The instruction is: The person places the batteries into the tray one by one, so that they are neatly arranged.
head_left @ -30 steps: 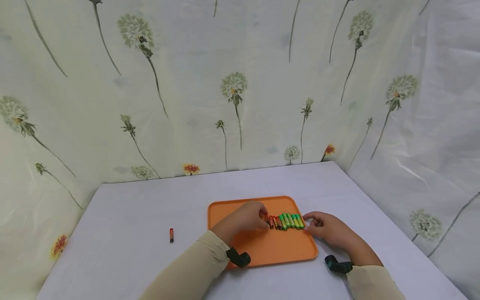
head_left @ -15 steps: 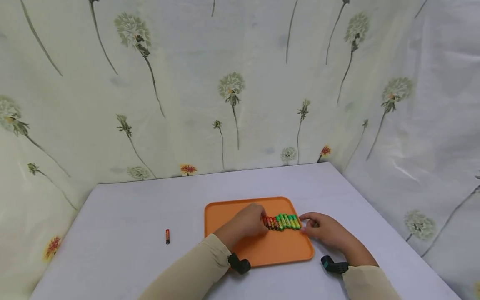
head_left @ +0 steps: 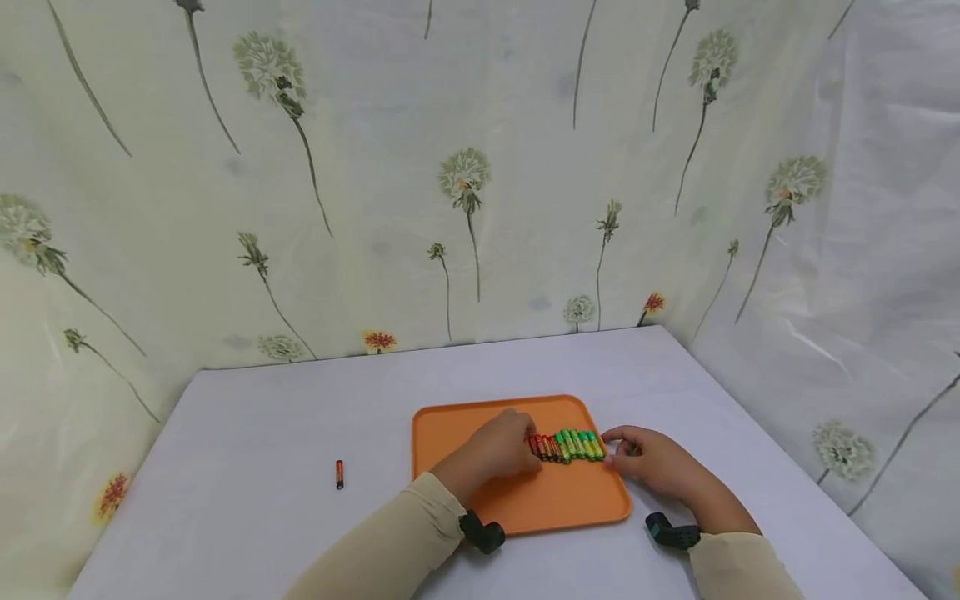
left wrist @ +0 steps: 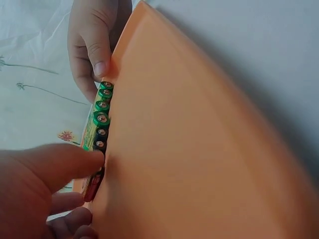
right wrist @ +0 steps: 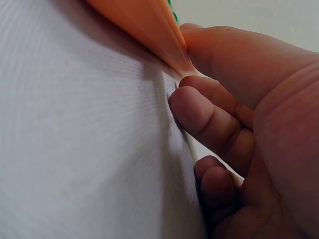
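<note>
A row of small batteries lies side by side on the orange tray [head_left: 555, 504]: green-and-yellow ones [head_left: 579, 444] to the right, red-and-black ones [head_left: 546, 448] to the left. My left hand [head_left: 495, 448] is at the row's left end, pinching a red battery [left wrist: 93, 186] by its ends; in the left wrist view the thumb covers part of it. At the tray's right edge, my right hand [head_left: 654, 460] holds the rim with thumb and curved index finger, close beside the last green battery. The right wrist view shows its thumb against the tray wall [right wrist: 149, 25].
One loose red-and-black battery [head_left: 340, 474] lies on the white table [head_left: 255, 450], left of the tray. Behind and to the right hangs a flower-patterned curtain [head_left: 375, 192]. Both wrists wear black devices [head_left: 672, 532].
The left hand has moved slightly right with its red battery, bringing it up against the other red ones. The right hand has stayed at the tray's edge. The view has shifted slightly.
</note>
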`<state>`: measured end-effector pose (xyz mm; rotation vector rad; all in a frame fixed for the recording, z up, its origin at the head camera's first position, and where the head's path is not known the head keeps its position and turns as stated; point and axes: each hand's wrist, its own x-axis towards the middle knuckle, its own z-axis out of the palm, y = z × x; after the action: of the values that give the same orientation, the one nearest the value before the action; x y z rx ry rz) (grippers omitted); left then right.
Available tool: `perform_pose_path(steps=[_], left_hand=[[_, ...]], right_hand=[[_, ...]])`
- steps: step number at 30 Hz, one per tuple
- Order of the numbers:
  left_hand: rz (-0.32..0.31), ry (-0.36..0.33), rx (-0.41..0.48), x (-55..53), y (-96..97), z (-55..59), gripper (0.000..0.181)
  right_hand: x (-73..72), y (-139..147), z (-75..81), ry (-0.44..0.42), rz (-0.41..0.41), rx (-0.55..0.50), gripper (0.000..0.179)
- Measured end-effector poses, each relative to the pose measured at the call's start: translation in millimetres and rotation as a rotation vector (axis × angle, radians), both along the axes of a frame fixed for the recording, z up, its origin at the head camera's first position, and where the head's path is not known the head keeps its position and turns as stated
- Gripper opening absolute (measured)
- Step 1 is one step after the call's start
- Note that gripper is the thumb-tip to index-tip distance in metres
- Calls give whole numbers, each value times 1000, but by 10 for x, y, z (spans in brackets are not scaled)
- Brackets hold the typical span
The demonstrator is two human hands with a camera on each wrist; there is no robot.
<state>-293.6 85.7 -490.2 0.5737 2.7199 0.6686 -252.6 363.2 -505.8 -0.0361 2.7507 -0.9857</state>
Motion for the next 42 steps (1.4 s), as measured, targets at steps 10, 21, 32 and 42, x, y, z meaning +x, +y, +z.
perform_pose_path(steps=[10, 21, 32, 42], left_hand=[[14, -36, 203, 97, -350, 47, 54], [62, -40, 341, 263, -640, 260, 51], [134, -8, 320, 389, -1047, 288, 51], [206, 52, 282, 369, -1531, 462, 46]], right_hand=[[-3, -16, -16, -4, 13, 15, 48], [20, 43, 23, -18, 8, 12, 50], [23, 40, 41, -19, 16, 27, 53], [-4, -25, 31, -19, 21, -5, 51]])
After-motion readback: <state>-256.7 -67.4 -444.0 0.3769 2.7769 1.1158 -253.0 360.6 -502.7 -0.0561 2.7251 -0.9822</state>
